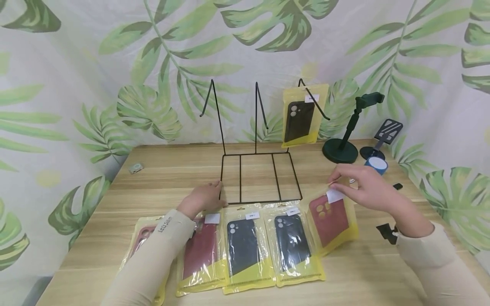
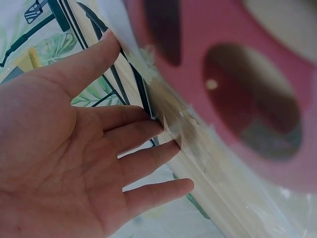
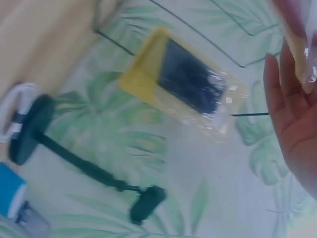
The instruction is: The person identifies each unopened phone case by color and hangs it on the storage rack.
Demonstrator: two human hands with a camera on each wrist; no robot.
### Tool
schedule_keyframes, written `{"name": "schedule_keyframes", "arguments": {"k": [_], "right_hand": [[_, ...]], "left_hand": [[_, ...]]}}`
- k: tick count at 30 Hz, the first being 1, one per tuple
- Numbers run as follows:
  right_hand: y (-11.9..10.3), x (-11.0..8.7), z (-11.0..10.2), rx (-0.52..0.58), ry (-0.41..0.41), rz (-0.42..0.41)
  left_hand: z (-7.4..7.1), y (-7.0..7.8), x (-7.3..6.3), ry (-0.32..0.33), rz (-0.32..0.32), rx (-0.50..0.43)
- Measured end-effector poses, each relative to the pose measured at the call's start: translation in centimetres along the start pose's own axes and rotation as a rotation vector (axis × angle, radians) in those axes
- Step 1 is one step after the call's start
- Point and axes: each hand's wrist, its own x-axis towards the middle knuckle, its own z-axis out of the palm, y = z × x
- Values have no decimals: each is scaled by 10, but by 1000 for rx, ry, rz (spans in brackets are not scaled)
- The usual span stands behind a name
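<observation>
My right hand [image 1: 365, 187] pinches the top edge of a yellow-and-clear pouch with a red phone case [image 1: 329, 216] inside, its upper end tilted up off the table. In the right wrist view part of that pouch shows by the fingers. My left hand [image 1: 204, 199] rests at the near left corner of the black wire display rack [image 1: 240, 178], fingers extended in the left wrist view. Two pouches with dark phone cases [image 1: 243, 246] [image 1: 292, 242] and a red one [image 1: 200, 250] lie in front of the rack. My left sleeve partly covers another red-case pouch [image 1: 143, 233].
A pouched black phone case [image 1: 300, 121] hangs on the rack's right hook. Behind on the right stand a dark green phone stand [image 1: 340, 151], a smaller black stand [image 1: 373, 153] and a blue tape roll [image 1: 377, 165]. A small square item [image 1: 135, 168] lies at the back left.
</observation>
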Motion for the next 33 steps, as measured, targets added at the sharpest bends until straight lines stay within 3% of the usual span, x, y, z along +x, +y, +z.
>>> {"name": "schedule_keyframes", "arguments": {"k": [4,8,19,26,33], "right_hand": [[-6,13,-7,105,49,-195],[-12,29,-7,115,116,-271],[-41,83,15,-7,332,-194],[-56,114,24,-4,414,-104],[-54,134,32,-4,443,15]], "left_hand": [[0,-1,0,-5,4,-3],[2,-2,1,-3,2,-3],[3,-4,0,7,2,-9],[-1,-1,-4,15,14,-22],[-1,-1,-4,16,9,-19]]}}
